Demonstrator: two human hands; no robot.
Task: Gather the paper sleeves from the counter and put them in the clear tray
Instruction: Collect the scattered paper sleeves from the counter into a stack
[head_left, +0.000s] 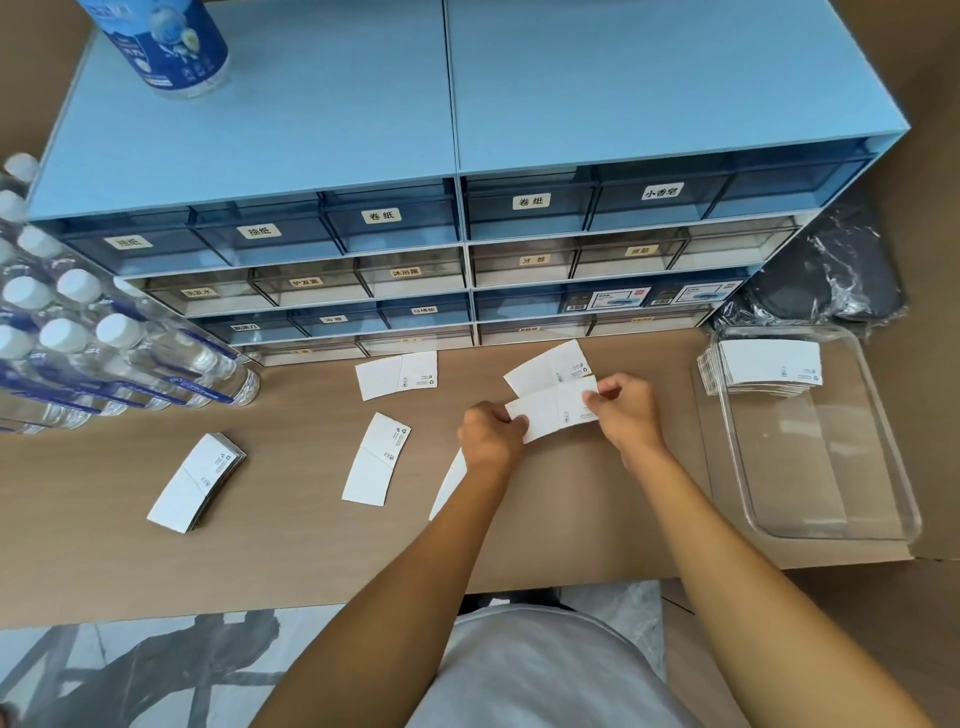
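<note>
reaching forward over the desk (597, 519), both bare forearms converge mid-frame. left hand (491, 434) grip pinched on the left end of a white paper sleeve (553, 408), knuckles up. right hand (626, 410) grip pinched on its right end, fingers curled over the top edge. held sleeve spans between the two hands, slightly tilted, just above the desk. second sleeve (545, 368) lies just behind it, partly overlapped. loose sleeves on the desk to the left: one (397, 375) near the blue drawer unit (467, 130), one (376, 460) near the left wrist, a small stack (197, 483) farther left. clear tray (893, 483) at right, well apart from the hands, with a sleeve stack (763, 366) at its far end.
</note>
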